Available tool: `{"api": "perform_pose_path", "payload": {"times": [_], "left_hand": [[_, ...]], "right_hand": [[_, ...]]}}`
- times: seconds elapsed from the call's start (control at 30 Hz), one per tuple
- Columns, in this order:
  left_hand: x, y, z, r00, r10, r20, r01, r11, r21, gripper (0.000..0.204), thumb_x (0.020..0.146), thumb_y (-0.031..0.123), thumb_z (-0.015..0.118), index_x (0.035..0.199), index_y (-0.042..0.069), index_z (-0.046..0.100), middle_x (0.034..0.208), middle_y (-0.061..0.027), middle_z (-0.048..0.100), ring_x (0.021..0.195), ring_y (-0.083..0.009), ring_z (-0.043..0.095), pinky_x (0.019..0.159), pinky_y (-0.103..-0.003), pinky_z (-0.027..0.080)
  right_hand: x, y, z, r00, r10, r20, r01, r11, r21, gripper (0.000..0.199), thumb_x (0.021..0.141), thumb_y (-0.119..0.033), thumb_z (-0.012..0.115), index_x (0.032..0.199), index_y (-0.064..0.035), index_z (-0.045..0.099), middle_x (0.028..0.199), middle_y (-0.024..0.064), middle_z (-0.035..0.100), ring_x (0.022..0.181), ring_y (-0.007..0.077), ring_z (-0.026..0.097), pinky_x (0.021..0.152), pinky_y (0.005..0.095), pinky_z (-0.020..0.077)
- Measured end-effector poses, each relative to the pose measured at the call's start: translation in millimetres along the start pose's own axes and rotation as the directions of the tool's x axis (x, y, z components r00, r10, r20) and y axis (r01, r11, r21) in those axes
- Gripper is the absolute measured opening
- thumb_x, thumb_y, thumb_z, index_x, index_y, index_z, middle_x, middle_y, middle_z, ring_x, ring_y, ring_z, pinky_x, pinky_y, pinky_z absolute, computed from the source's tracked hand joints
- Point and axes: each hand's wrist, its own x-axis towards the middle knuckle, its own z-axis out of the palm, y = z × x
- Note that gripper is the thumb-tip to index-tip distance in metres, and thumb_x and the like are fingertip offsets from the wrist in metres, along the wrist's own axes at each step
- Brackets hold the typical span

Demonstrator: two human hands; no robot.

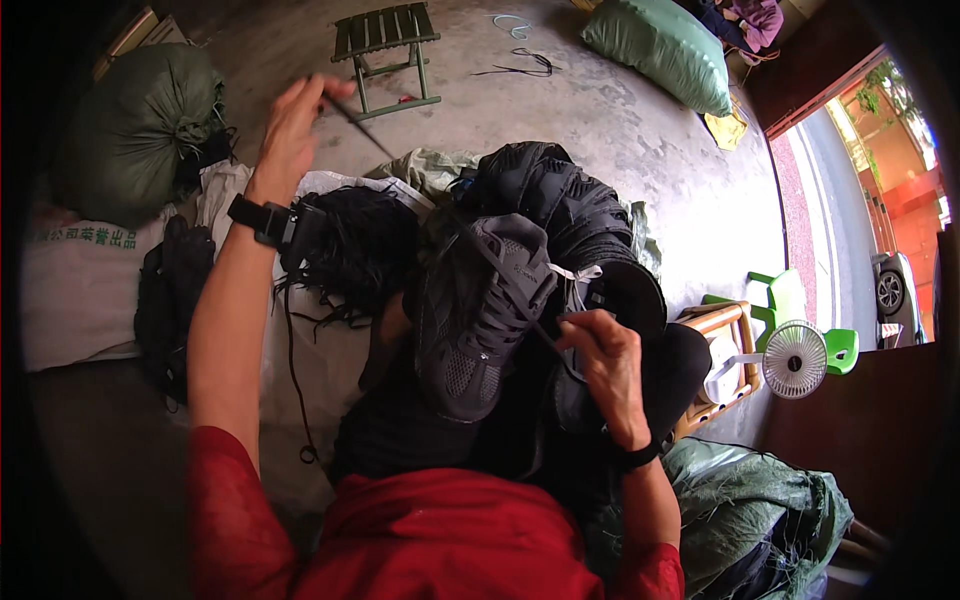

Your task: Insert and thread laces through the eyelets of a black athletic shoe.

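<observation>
A dark grey mesh sneaker rests on my lap, its toe toward me and its laces threaded through the upper. Raised at the upper left, my left hand is closed on a dark shoelace pulled taut toward the shoe. My right hand, right of the sneaker, pinches another stretch of lace. Beside it, partly hidden by that hand, is a second dark shoe with a small white tie at its top. Several black shoes lie heaped just beyond.
A bundle of black laces lies left of the sneaker. Around me are a full green sack, a folding stool, a pale green sack, a small white fan and a green woven sack. A person sits at the far right.
</observation>
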Motion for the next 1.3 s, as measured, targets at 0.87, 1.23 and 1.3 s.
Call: {"api": "perform_pose_path", "payload": {"times": [0.87, 1.23, 1.3], "left_hand": [[-158, -16, 91, 0.972, 0.027, 0.234, -0.04, 0.998, 0.052, 0.01, 0.094, 0.01, 0.056, 0.099, 0.006, 0.064, 0.079, -0.0017, 0.067, 0.068, -0.0064, 0.06, 0.057, -0.021, 0.045], [-172, -1, 131, 0.887, 0.394, 0.242, -0.45, 0.856, 0.254, 0.009, 0.082, 0.001, 0.07, 0.088, 0.003, 0.064, 0.08, -0.0069, 0.061, 0.076, -0.0225, 0.06, 0.066, -0.034, 0.048], [-173, 0, 133, 0.854, 0.448, 0.266, -0.516, 0.797, 0.315, 0.01, 0.081, 0.001, 0.07, 0.087, 0.004, 0.064, 0.079, -0.0065, 0.06, 0.075, -0.0234, 0.06, 0.066, -0.035, 0.049]], "right_hand": [[18, 5, 27, 0.984, -0.178, -0.013, 0.145, 0.839, -0.525, 0.014, 0.086, -0.017, 0.064, 0.089, -0.0042, 0.067, 0.076, 0.0162, 0.068, 0.062, 0.0329, 0.065, 0.058, 0.0404, 0.0503], [17, 7, 24, 0.992, 0.115, 0.054, -0.103, 0.979, -0.177, 0.017, 0.092, -0.012, 0.056, 0.087, 0.0022, 0.062, 0.068, 0.0095, 0.065, 0.059, 0.0154, 0.064, 0.054, 0.0286, 0.0507], [15, 10, 27, 0.997, 0.074, 0.035, -0.066, 0.98, -0.19, 0.016, 0.092, -0.012, 0.056, 0.087, 0.002, 0.062, 0.068, 0.0093, 0.065, 0.059, 0.0153, 0.064, 0.054, 0.0287, 0.0505]]}}
